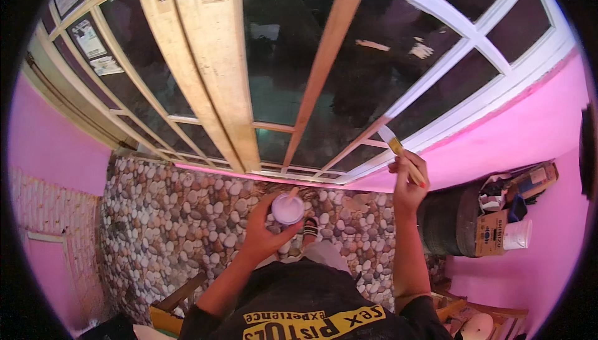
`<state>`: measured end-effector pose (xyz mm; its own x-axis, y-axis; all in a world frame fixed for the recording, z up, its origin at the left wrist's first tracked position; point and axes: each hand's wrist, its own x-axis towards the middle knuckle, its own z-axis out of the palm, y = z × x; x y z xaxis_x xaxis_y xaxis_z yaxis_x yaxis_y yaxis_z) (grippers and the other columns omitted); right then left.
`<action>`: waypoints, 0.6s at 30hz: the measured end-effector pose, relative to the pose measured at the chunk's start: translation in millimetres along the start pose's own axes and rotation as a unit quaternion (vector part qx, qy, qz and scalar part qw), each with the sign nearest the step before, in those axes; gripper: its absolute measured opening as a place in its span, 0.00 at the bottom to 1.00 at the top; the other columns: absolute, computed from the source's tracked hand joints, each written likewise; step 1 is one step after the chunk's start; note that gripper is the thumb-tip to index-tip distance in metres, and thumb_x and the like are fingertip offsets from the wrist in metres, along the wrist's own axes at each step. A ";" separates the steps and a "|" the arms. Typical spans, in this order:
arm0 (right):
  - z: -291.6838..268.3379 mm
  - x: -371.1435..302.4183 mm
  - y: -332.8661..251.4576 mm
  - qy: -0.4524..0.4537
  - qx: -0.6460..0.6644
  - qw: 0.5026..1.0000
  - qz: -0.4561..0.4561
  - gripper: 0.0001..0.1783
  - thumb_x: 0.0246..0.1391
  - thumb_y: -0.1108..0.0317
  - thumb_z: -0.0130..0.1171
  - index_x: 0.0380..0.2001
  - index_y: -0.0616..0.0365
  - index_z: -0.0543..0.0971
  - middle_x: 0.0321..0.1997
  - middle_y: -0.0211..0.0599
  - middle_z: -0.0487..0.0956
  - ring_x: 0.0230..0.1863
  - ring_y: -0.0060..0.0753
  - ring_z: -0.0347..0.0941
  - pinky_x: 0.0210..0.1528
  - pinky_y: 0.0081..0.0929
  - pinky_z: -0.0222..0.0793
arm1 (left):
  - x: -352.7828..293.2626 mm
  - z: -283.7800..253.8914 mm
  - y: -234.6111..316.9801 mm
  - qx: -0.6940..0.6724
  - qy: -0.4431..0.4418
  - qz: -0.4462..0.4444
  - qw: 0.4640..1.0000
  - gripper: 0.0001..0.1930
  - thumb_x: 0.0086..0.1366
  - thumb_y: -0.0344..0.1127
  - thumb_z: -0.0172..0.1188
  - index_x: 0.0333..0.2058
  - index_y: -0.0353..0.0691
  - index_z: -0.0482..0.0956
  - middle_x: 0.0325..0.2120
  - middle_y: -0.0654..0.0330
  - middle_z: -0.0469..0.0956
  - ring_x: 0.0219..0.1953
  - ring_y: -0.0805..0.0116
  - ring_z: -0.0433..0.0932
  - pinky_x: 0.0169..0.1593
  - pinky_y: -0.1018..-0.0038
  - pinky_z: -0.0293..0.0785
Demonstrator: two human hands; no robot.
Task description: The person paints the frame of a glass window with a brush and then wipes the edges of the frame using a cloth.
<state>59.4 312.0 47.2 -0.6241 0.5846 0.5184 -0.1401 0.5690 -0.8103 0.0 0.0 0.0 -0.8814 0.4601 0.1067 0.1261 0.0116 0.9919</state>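
My left hand (266,223) is wrapped round a small tub of pale paint (288,210), held over the floor in front of my body. A thin stick (292,195) stands up out of the tub. Out to the right, my right hand (409,181) grips the wooden handle of a paintbrush (395,144). The white bristles touch, or come very near, a slim bar of the window frame (374,129). Above the brush that bar is white; below it the wood is bare brown. Dark glass panes (370,60) fill the frame.
A pebble-patterned floor (162,228) lies below. Pink walls (498,116) rise on both sides. At right stands a dark drum (445,218) beside cardboard boxes (491,234) and a white bucket (517,234). Wooden furniture (177,296) shows at the lower left. Unpainted cream posts (215,60) stand left of centre.
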 end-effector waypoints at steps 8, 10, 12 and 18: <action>8.0 -32.5 -55.9 -0.012 0.184 0.972 0.145 0.12 0.65 0.69 0.54 0.46 0.68 0.74 0.36 0.46 0.80 0.32 0.32 0.79 0.34 0.29 0.78 | 15.6 0.3 -5.7 0.027 -0.031 0.017 0.999 0.36 0.53 0.35 0.75 0.59 0.37 0.67 0.51 0.52 0.74 0.55 0.62 0.74 0.60 0.66 0.69; 5.7 -30.7 -65.7 -0.034 0.202 0.966 0.156 0.12 0.63 0.68 0.56 0.44 0.68 0.74 0.36 0.45 0.79 0.31 0.33 0.78 0.33 0.30 0.78 | 23.5 4.8 -2.0 0.001 -0.046 0.015 0.999 0.37 0.53 0.35 0.75 0.59 0.37 0.66 0.53 0.53 0.73 0.56 0.63 0.74 0.61 0.67 0.68; 4.6 -28.5 -71.4 -0.057 0.236 0.960 0.138 0.11 0.63 0.69 0.56 0.42 0.67 0.75 0.35 0.43 0.78 0.30 0.32 0.78 0.33 0.30 0.77 | 27.4 10.7 1.2 -0.019 -0.043 0.012 0.999 0.37 0.53 0.34 0.74 0.59 0.38 0.66 0.53 0.53 0.73 0.56 0.63 0.74 0.61 0.67 0.68; -0.7 -13.5 -88.3 -0.159 0.243 0.954 0.072 0.08 0.60 0.73 0.59 0.39 0.67 0.75 0.33 0.40 0.77 0.29 0.30 0.77 0.31 0.26 0.75 | 44.6 21.4 7.9 0.046 -0.038 0.046 0.997 0.35 0.56 0.34 0.72 0.59 0.35 0.65 0.51 0.52 0.74 0.53 0.63 0.75 0.57 0.68 0.71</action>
<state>80.7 254.3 111.9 -0.8550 0.3869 0.3453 -0.3269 0.1148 -0.9381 -28.6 39.7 11.1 -0.8273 0.5293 0.1880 0.2497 0.0468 0.9672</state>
